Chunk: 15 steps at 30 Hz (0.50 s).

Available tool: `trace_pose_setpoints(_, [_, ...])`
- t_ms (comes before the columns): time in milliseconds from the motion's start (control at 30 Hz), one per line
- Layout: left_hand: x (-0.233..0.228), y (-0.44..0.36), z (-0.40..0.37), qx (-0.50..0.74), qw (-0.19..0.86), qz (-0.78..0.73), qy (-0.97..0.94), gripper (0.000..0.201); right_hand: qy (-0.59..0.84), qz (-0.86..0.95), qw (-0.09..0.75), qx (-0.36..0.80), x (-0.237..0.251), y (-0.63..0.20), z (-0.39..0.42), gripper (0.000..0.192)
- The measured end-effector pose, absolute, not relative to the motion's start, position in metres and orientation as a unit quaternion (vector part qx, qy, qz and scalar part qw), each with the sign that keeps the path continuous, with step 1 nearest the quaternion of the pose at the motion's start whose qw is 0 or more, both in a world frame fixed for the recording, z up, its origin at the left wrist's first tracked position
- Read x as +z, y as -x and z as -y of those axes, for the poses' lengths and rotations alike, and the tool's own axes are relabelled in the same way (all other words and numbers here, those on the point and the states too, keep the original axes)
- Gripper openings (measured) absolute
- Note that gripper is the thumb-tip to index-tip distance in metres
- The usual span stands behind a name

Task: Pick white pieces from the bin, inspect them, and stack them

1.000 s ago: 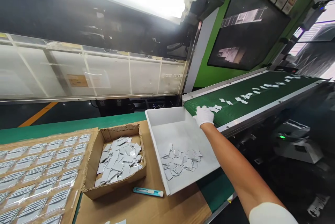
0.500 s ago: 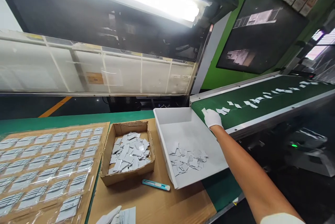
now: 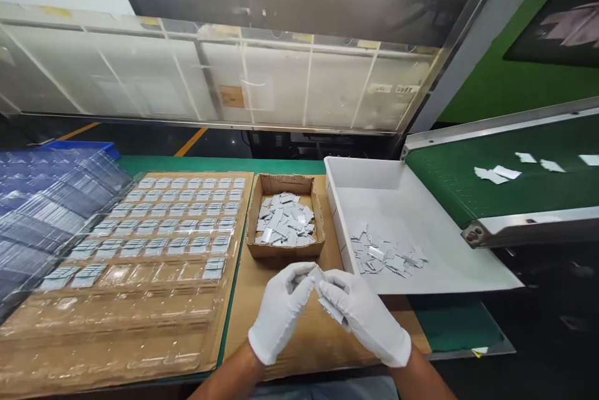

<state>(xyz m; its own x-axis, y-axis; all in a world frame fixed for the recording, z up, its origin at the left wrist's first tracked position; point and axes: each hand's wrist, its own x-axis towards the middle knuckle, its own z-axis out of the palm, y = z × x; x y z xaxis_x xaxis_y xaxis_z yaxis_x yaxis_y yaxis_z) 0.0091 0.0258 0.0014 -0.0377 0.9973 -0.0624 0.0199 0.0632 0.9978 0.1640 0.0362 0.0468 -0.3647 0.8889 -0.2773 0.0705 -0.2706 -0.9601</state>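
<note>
In white gloves, my two hands meet over the brown cardboard in front of the small box. My left hand [image 3: 283, 309] is closed, its thumb and finger pinching the edge of a small white flat piece [image 3: 317, 275]. My right hand [image 3: 362, 312] touches the same piece and is closed on more white flat pieces [image 3: 331, 309], which jut out below its fingers. How many it holds is hidden by the glove. Just beyond the hands, the cardboard box [image 3: 285, 251] contains a heap of similar white pieces [image 3: 286, 219].
Left lies a clear compartment tray [image 3: 140, 319] with rows of stacked pieces; further left, nested clear trays [image 3: 51, 200]. A white plastic bin [image 3: 449, 263] with loose pieces stands to the right, below the end of a green conveyor belt [image 3: 449, 169] carrying several pieces.
My right hand has come back from the conveyor belt to meet my left hand over the cardboard. The view has swung left, and the blue utility knife is out of sight.
</note>
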Motion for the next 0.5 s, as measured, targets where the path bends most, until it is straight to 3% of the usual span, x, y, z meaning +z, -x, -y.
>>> trace_pose_setpoints(100, [0.002,-0.014,-0.030,0.479,0.543,-0.508,-0.467,0.024,0.448,0.530,0.299,0.655,0.036,-0.162,-0.030,0.036])
trace_pose_setpoints(267, [-0.009,-0.007,-0.025,0.516,0.627,-0.464,-0.353,0.032,0.435,0.484,0.327,0.685,0.021,-0.167,-0.018,0.024])
trace_pose_setpoints(400, [-0.013,0.000,-0.020,0.539,0.696,-0.394,-0.263,0.028,0.420,0.395,0.417,0.703,0.001,-0.164,-0.007,0.016])
trace_pose_setpoints(500, [-0.015,0.001,-0.019,0.533,0.736,-0.360,-0.210,0.024,0.350,0.212,0.480,0.776,-0.016,-0.160,-0.003,0.010])
